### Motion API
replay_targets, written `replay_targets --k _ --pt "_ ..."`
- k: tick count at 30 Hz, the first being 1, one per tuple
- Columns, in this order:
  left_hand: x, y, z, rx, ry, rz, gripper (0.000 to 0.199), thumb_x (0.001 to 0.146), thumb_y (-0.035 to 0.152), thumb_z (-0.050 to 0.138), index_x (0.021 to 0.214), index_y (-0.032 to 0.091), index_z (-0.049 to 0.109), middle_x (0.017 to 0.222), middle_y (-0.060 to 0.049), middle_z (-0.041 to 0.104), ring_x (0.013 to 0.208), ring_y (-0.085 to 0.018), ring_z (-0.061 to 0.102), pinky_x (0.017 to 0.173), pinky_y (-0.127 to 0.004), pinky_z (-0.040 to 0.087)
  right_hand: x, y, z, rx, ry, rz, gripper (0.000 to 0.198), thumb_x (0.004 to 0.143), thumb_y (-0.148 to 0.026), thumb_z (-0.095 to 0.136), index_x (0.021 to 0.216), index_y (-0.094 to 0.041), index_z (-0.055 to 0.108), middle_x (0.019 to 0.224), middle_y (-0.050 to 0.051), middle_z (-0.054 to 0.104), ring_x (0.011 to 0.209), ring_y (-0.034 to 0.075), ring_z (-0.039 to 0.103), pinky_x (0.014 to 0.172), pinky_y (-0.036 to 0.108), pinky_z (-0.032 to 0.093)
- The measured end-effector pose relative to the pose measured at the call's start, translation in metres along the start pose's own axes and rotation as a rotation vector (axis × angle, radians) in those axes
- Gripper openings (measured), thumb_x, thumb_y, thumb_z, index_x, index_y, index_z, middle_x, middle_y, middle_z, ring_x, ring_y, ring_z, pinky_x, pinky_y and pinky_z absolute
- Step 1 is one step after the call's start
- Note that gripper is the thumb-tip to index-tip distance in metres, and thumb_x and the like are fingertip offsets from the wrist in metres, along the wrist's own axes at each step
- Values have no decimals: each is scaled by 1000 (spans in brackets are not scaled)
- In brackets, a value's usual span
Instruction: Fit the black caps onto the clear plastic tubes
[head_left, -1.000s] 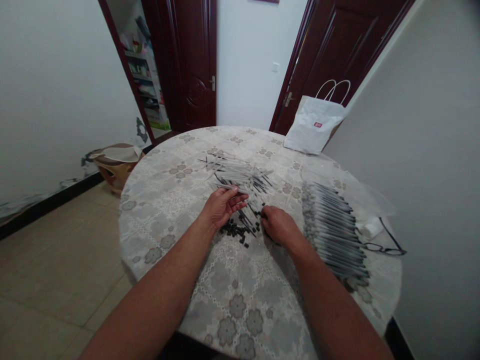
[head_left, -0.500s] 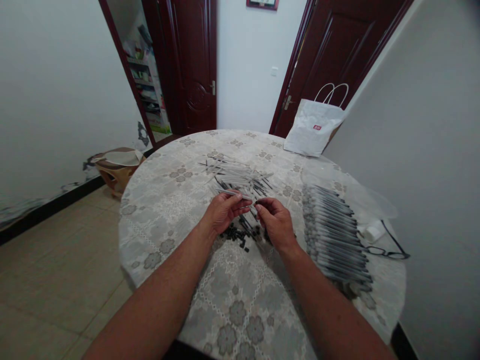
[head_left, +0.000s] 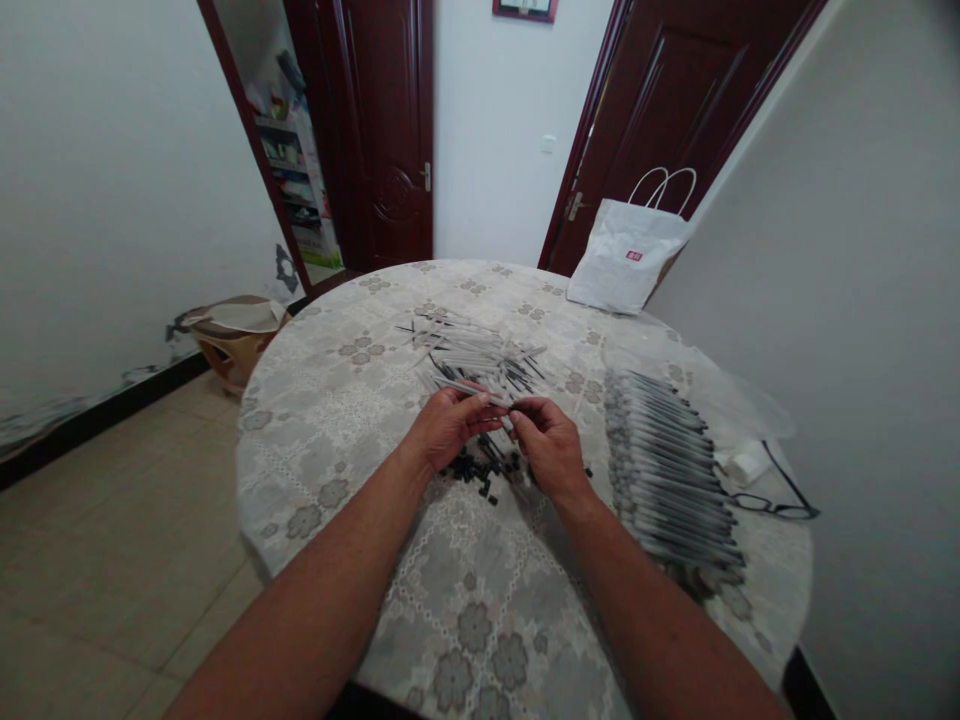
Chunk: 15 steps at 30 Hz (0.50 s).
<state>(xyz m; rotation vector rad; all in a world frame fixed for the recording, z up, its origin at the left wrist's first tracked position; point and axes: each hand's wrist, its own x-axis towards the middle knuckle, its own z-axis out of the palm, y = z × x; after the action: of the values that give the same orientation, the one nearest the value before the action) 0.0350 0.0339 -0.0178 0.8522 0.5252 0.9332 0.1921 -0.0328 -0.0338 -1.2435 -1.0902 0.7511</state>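
Observation:
My left hand is closed on a thin pale stick, which slants across the fingers toward my right hand. At the stick's right end, my right hand pinches a small dark piece, perhaps a black cap; its exact shape is too small to tell. The fingertips of both hands almost meet. Below them lies a heap of small black caps on the patterned tablecloth. Just beyond the hands spreads a loose pile of pale sticks, some with dark ends.
To the right, many grey sticks with dark ends lie in a stacked row on clear plastic. Eyeglasses rest beside a small white object. A white paper bag stands at the table's back right. Left of the table is a stool.
Both hands have drawn slightly closer together, bringing the stick's right end up to the dark piece in my right fingers. The piles look unchanged.

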Motion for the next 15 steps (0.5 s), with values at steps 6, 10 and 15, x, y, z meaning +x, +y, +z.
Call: replay_targets --k 6,10,15 --pt "1 0 -1 45 19 9 31 74 25 85 93 13 63 94 -11 76 84 -22 74 76 -37 61 0 1 -1 -55 -4 -51 22 84 -35 68 100 -20 68 83 0 69 68 15 61 64 27 49" --pt "0 -1 0 58 27 18 32 74 26 85 93 13 63 93 -11 76 84 -22 75 77 -38 61 -1 2 -2 -102 13 -63 23 85 -36 67 101 -20 68 85 1 70 69 15 61 67 28 49" --pt "1 -2 -1 70 15 21 32 73 26 86 92 13 63 92 -11 76 83 -23 75 77 -38 61 -3 0 -2 -197 27 -112 25 88 -38 65 103 -19 70 89 4 72 77 18 63 73 30 49"
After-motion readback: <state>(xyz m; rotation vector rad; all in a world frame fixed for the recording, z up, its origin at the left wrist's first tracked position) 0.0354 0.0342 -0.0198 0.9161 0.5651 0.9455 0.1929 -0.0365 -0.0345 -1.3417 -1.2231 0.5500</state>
